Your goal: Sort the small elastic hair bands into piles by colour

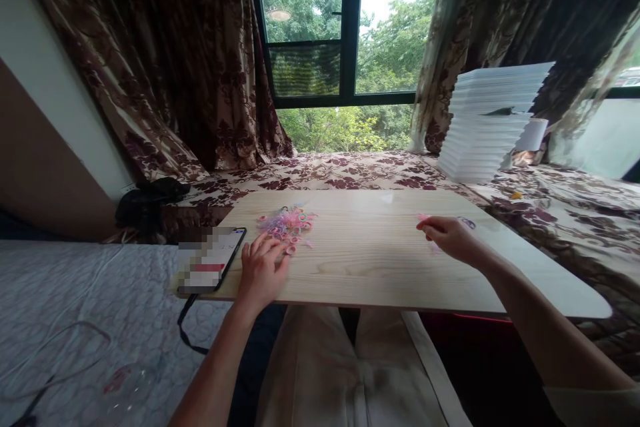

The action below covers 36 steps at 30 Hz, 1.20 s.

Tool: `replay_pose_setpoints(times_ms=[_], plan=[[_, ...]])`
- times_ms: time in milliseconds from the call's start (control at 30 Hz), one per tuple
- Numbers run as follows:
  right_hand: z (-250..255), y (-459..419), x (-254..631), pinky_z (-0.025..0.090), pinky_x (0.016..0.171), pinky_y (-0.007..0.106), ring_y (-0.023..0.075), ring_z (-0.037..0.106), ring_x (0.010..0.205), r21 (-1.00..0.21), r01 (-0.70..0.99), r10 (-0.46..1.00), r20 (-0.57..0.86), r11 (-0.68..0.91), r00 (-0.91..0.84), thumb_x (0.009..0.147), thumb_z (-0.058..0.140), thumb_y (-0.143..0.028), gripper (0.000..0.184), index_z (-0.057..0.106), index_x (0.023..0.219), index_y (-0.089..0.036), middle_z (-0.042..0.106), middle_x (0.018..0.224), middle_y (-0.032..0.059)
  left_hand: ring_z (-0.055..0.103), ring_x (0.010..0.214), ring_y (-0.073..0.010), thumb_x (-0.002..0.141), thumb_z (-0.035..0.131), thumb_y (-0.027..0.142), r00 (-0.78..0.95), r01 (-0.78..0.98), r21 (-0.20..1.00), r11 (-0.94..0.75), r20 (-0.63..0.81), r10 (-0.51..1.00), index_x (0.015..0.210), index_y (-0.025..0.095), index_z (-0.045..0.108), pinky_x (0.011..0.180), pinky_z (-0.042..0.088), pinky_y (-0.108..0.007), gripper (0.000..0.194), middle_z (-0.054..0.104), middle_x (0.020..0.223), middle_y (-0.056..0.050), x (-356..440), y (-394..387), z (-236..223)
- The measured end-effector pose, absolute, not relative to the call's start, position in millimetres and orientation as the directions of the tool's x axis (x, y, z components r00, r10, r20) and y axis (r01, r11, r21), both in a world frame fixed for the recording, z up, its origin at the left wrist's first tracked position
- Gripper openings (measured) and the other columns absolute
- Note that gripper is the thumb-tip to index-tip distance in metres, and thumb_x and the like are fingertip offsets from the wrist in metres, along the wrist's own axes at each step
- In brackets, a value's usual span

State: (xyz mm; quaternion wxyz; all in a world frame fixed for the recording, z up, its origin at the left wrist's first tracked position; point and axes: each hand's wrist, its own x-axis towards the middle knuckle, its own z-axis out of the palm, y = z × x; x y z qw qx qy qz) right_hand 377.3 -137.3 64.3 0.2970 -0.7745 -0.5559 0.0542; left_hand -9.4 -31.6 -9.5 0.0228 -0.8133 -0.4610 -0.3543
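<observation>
A heap of small pastel hair ties [291, 219], mostly pink, lilac and pale green, lies on the left half of the light wooden table [345, 273]. My left hand [263, 270] rests at the near edge of this heap with its fingers stretched out. Over on the right side, my right hand [453, 238] is closed in a pinch just above the tabletop. A bit of pink shows at its fingertips, seemingly a pink hair tie [421, 217]. Beside that hand's knuckles lies a small purple and white ring [467, 222]. Another pale pink piece [435, 249] shows under the hand.
A smartphone [233, 250] lies at the table's left edge, with a black strap [185, 327] hanging down. Beyond the table, a tall stack of white sheets [480, 130] stands on the floral-covered sill [345, 170]. A quilted bed [100, 307] is at the left.
</observation>
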Motion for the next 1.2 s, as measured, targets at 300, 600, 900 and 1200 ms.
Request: replay_pose_setpoints(times_ms=[300, 600, 900, 1200], plan=[[30.4, -76.0, 248.7, 0.047, 0.069, 0.028, 0.0189, 0.066, 0.074, -0.577, 0.813, 0.968, 0.239, 0.074, 0.081, 0.080, 0.052, -0.028, 0.024, 0.075, 0.081, -0.023, 0.075, 0.078, 0.0030, 0.045, 0.131, -0.0274, 0.086, 0.056, 0.023, 0.316, 0.764, 0.336, -0.551, 0.549, 0.774, 0.104, 0.027, 0.071, 0.114, 0.028, -0.055, 0.024, 0.069, 0.112, -0.005, -7.2, -36.0, -1.5], [23.6, -33.5, 195.1, 0.046, 0.074, 0.026, 0.0152, 0.064, 0.077, -0.517, 0.849, 0.956, 0.288, 0.110, 0.051, 0.086, 0.050, -0.020, 0.036, 0.072, 0.114, -0.021, 0.073, 0.095, 0.0053, 0.043, 0.132, -0.0278, 0.085, 0.057, 0.021, 0.316, 0.747, 0.367, -0.554, 0.537, 0.782, 0.105, 0.028, 0.071, 0.115, 0.028, -0.056, 0.026, 0.067, 0.113, -0.004, -7.0, -37.3, 1.2], [21.9, -28.9, 193.7, 0.042, 0.065, 0.025, 0.0161, 0.063, 0.076, -0.407, 0.909, 0.959, 0.281, 0.093, 0.028, 0.086, 0.055, -0.034, 0.028, 0.077, 0.101, -0.028, 0.072, 0.088, 0.0030, 0.042, 0.134, -0.0280, 0.086, 0.057, 0.022, 0.313, 0.756, 0.366, -0.542, 0.526, 0.791, 0.108, 0.027, 0.070, 0.116, 0.027, -0.056, 0.026, 0.067, 0.116, -0.005, -7.0, -39.0, 3.6], [23.3, -32.1, 192.4, 0.040, 0.067, 0.025, 0.0161, 0.063, 0.080, -0.407, 0.910, 0.962, 0.272, 0.082, 0.035, 0.088, 0.052, -0.028, 0.025, 0.076, 0.090, -0.024, 0.071, 0.093, 0.0040, 0.044, 0.132, -0.0281, 0.086, 0.057, 0.022, 0.314, 0.759, 0.359, -0.544, 0.531, 0.787, 0.108, 0.026, 0.070, 0.116, 0.027, -0.056, 0.026, 0.067, 0.115, -0.006, -6.9, -39.7, 4.8]])
